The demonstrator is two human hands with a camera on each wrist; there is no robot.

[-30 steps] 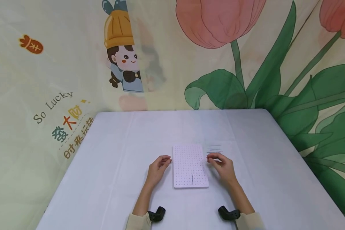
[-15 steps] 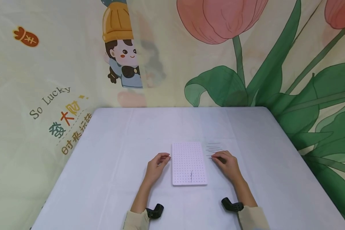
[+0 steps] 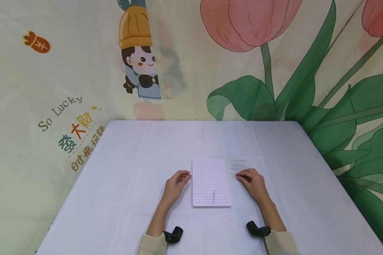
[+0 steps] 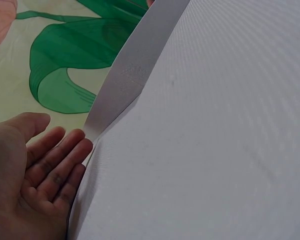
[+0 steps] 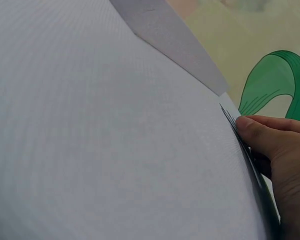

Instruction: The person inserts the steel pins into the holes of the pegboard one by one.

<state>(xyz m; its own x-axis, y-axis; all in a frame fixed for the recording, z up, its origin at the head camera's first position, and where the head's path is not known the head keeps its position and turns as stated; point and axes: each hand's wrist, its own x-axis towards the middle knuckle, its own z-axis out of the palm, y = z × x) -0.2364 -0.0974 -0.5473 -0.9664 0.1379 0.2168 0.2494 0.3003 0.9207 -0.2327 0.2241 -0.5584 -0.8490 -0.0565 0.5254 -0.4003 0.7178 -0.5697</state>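
Dark sticks (image 3: 239,164) touch the right hand (image 3: 254,183), grip unclear; relaxed left hand (image 3: 175,186) flanks pegboard (image 3: 207,180).

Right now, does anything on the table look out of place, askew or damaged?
Nothing looks spilled or damaged. The one oddity: what looks like a lone stick at the near end of the perforated board, apart from the sticks lying beside it.

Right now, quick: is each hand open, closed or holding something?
Left hand: open, holding nothing, beside the dotted board.
Right hand: at the thin sticks; whether it pinches one cannot be told.
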